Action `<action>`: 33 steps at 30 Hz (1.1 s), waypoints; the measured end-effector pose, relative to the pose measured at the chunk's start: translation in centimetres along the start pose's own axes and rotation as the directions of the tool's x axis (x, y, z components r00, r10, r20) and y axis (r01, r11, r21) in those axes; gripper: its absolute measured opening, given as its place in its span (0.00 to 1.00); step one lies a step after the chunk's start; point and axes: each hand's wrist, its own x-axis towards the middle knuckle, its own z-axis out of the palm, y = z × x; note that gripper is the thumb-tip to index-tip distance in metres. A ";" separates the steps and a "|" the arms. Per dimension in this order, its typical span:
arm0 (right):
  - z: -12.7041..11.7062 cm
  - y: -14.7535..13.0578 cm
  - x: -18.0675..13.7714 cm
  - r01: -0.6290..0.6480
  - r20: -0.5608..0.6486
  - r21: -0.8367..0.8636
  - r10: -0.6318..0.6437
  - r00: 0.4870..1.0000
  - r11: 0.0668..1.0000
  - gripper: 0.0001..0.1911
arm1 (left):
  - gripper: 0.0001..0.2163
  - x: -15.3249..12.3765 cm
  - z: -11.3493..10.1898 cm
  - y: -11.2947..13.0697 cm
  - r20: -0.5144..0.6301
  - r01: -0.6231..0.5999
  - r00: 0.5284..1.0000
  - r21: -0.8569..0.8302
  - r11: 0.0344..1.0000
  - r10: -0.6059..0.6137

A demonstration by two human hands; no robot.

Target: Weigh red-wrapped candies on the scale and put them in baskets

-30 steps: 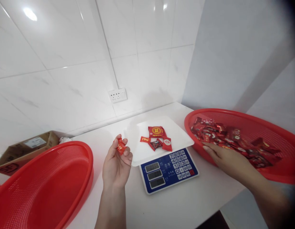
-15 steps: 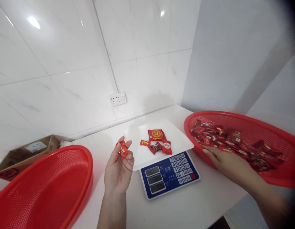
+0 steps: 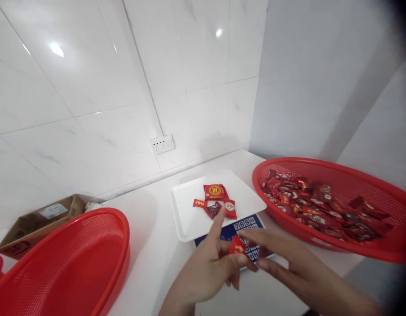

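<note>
My left hand [image 3: 204, 265] pinches a small red wrapped candy [image 3: 236, 245] between its thumb and fingers, index finger stretched toward the tray. Close on the right, my right hand [image 3: 293, 259] has its thumb and fingers apart beside the candy; whether a fingertip touches it I cannot tell. Both hands are over the blue keypad panel [image 3: 203, 240] of a digital scale and hide its displays. On the scale's white tray [image 3: 186, 219] lie several red candies, among them a larger red packet [image 3: 213, 191] with a gold emblem.
To the right stands a red mesh basket [image 3: 350, 166] holding many red wrapped candies [image 3: 315, 210]. At the left is another red basket [image 3: 78, 259], its floor showing. A cardboard box [image 3: 35, 232] sits behind it. A wall socket [image 3: 162, 144] is above the white table [image 3: 147, 210].
My left hand has moved right with the candy, from beside the tray to the front of the scale. My right hand has left the candy basket and come to meet it.
</note>
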 end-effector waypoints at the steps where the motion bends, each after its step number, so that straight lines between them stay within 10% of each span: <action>1: 0.3 -0.9 -0.2 0.025 0.031 0.043 -0.027 0.999 0.999 0.18 | 0.45 0.1 0.4 -0.3 0.024 0.005 1.000 -0.010 1.000 -0.005; 12: -0.5 -0.2 -1.7 -0.048 -0.092 0.181 0.065 0.994 0.982 0.14 | 0.45 2.2 3.2 -4.2 0.060 -0.083 0.994 -0.186 0.979 0.096; 16: -3.5 4.1 -1.9 -0.260 -0.500 0.011 0.231 0.835 0.965 0.19 | 0.31 1.7 2.0 -2.4 -0.130 -0.069 0.987 0.207 0.976 0.097; 19: -5.9 7.2 -1.0 -0.342 -0.660 -0.238 0.108 0.744 0.909 0.27 | 0.24 2.4 -0.5 -0.2 -0.321 0.042 0.916 0.671 0.741 0.239; 25: -4.8 11.6 0.2 -0.277 -0.353 -0.414 0.127 0.927 0.867 0.29 | 0.24 6.6 -5.2 -0.1 -0.290 0.130 0.915 0.871 0.474 0.282; 33: -3.7 13.0 0.1 -0.296 -0.240 -0.474 0.201 0.950 0.829 0.26 | 0.11 7.5 -5.2 -0.3 -0.277 0.200 0.939 0.923 0.329 0.205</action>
